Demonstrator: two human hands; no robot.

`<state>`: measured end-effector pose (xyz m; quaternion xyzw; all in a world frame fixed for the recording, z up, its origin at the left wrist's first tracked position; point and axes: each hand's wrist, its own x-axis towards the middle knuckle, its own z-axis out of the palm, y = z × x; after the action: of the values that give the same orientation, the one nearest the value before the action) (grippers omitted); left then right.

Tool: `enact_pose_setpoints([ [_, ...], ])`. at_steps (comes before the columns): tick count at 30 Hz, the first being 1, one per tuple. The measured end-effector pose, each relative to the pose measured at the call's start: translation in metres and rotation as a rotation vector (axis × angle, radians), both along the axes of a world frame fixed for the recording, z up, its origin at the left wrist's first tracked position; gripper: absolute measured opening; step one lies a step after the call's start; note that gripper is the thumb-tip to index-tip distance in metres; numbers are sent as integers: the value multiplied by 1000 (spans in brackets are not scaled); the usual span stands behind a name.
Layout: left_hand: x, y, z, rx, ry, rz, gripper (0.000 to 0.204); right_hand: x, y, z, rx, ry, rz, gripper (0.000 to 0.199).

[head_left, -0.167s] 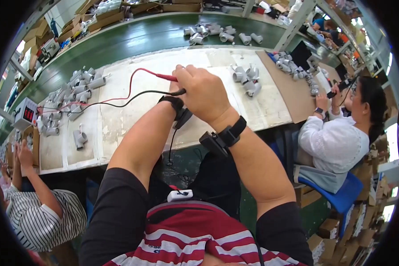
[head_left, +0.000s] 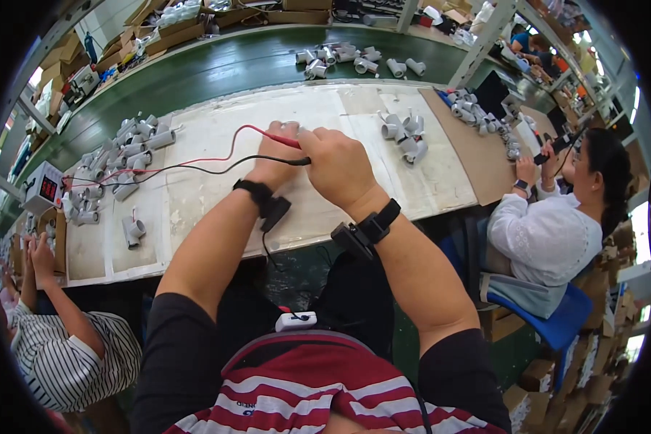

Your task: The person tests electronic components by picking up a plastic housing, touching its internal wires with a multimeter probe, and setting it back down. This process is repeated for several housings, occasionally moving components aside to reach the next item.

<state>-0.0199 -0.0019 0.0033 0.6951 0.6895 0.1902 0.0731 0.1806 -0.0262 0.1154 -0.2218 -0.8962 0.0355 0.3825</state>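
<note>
While right fingers (head_left: 315, 137) grip two probes (head_left: 285, 141), left fingers (head_left: 288, 129) seem loosely bent.

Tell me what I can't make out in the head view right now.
Head view: tips of the red probe and black probe, hidden by the right hand.
Head view: whatever the left hand may hold, hidden by the hands themselves.
Head view: the readout on the white box, too small and blurred.
Head view: the striped-shirt co-worker, partly cut off by the picture's dark edge.
</note>
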Motion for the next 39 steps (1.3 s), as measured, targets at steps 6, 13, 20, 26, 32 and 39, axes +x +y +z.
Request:
enact_pose_setpoints([
  [6, -19, -98, 23, 236, -294, 77, 68, -4, -9, -25, -157, -348, -128, 5],
  [13, -14, -212, 27, 463, -779, -82, 77, -8, -53, -36, -83, -528, -50, 7],
  [20, -3, -312, 42, -199, -1783, -163, 49, -24, -91, -43, 120, -617, 124, 10],
  [26, -28, -330, 93, -470, -1563, -190, 36, -1, -70, -56, 157, -789, 75, 11],
  [32, -82, -245, 129, -269, -1273, -11, 40, 26, -16, -21, 14, -977, -83, 26],
  [39, -151, -91, 130, -325, -886, 210, 55, -12, 96, 64, -430, -1024, -39, 87],
])
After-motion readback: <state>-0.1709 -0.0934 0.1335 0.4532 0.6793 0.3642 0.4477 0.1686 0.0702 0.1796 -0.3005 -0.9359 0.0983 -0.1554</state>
